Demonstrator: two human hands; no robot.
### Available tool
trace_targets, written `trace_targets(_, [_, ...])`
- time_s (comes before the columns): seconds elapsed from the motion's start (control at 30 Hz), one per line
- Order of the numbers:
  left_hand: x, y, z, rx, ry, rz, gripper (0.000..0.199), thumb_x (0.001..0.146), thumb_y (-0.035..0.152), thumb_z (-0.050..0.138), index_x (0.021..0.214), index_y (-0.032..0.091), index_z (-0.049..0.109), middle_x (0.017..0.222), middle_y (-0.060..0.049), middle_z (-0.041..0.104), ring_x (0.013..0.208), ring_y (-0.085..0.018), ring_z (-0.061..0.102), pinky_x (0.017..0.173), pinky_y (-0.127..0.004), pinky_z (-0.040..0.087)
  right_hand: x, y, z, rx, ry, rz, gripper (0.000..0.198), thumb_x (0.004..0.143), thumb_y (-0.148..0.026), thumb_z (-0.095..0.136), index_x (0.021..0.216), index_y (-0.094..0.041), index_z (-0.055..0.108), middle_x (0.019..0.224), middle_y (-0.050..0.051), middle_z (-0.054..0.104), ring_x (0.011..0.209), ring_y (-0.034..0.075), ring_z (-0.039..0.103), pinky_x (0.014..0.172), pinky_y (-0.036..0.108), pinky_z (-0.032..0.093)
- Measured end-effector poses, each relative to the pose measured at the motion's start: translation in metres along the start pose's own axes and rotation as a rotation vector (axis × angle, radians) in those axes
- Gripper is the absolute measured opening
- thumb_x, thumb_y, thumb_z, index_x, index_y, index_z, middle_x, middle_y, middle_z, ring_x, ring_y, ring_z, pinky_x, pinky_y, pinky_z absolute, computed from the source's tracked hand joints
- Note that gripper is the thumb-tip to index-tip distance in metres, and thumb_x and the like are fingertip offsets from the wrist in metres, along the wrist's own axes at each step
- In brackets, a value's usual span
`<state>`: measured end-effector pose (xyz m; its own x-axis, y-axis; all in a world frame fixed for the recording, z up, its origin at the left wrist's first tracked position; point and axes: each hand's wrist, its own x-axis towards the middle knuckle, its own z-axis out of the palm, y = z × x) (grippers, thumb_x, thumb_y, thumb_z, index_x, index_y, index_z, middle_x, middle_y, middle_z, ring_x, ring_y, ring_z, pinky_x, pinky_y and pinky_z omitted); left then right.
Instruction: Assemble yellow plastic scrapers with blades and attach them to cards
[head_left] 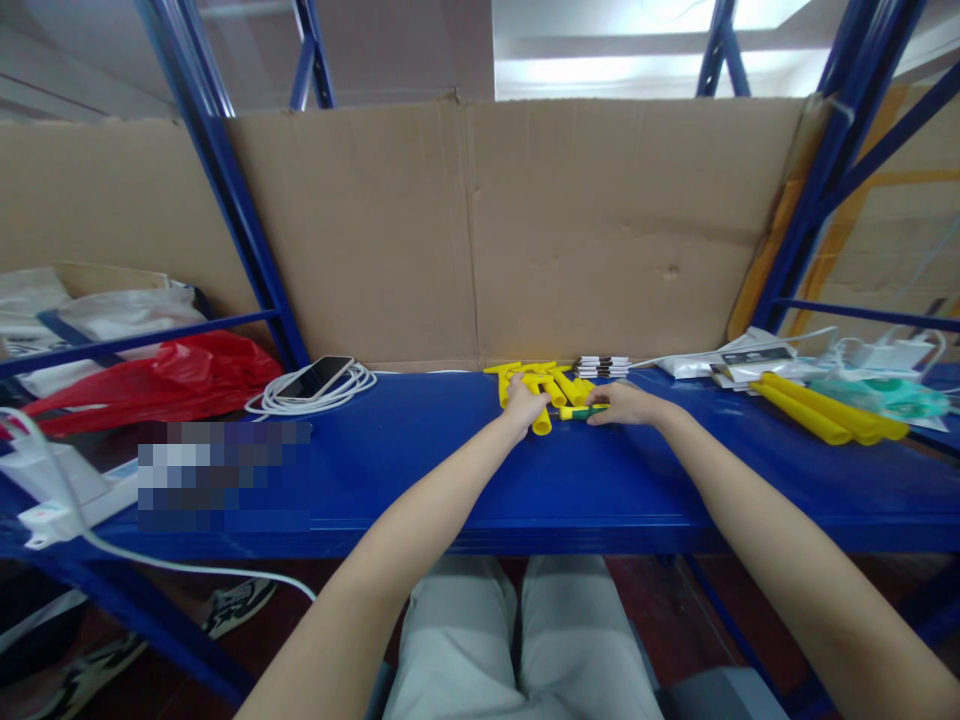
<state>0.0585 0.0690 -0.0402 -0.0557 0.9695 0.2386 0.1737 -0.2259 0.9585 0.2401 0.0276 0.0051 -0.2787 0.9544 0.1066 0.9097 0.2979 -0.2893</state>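
A: Where are the short yellow tubes (559, 392) found?
B: They are heaped toward the far edge of the blue counter (427, 470), right of its middle, some laid across others.

A: And how is the left hand (527, 402) placed?
B: It is held at the near left of the heap, fingers bent, with the open end of one tube seen just below it. Whether that tube is gripped cannot be told.

A: And the right hand (621, 402)?
B: It is closed on a small yellow-and-green piece (579, 412), by which the green end is pinched; the yellow end is pointed left, toward the left hand.

A: What is set around them?
B: Just beyond the right hand, small black-and-white packs (602, 367) are stacked. Farther right, white packets (694, 365) and longer yellow tubes (806, 410) are laid. To the left, a phone (321, 378) is rested on a coiled white cable (356, 384), with a red bag (202, 375) beyond it. Along the far side, a cardboard panel (465, 230) is stood upright.
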Motion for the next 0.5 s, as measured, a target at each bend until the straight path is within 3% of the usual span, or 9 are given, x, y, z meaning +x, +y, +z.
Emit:
trace_targets(0.27, [-0.008, 0.009, -0.002, 0.107, -0.033, -0.025, 0.070, 0.055, 0.015, 0.075, 0.119, 0.018, 0.045, 0.120, -0.010, 0.053, 0.113, -0.023, 0.049, 0.094, -0.029, 0.038, -0.002, -0.001, -0.001, -0.018, -0.016, -0.021, 0.023, 0.066, -0.029, 0.067, 0.087, -0.020, 0.068, 0.088, 0.003, 0.068, 0.086, 0.022, 0.062, 0.079, 0.030, 0.044])
trace_targets(0.5, [-0.012, 0.011, -0.002, 0.115, -0.049, -0.026, 0.068, 0.054, 0.013, 0.075, 0.116, 0.018, 0.048, 0.119, -0.011, 0.053, 0.112, -0.024, 0.050, 0.093, -0.028, 0.040, 0.000, 0.006, -0.001, 0.009, -0.008, -0.039, 0.018, 0.063, -0.026, 0.067, 0.081, -0.022, 0.068, 0.081, 0.001, 0.068, 0.082, 0.020, 0.061, 0.072, 0.027, 0.045])
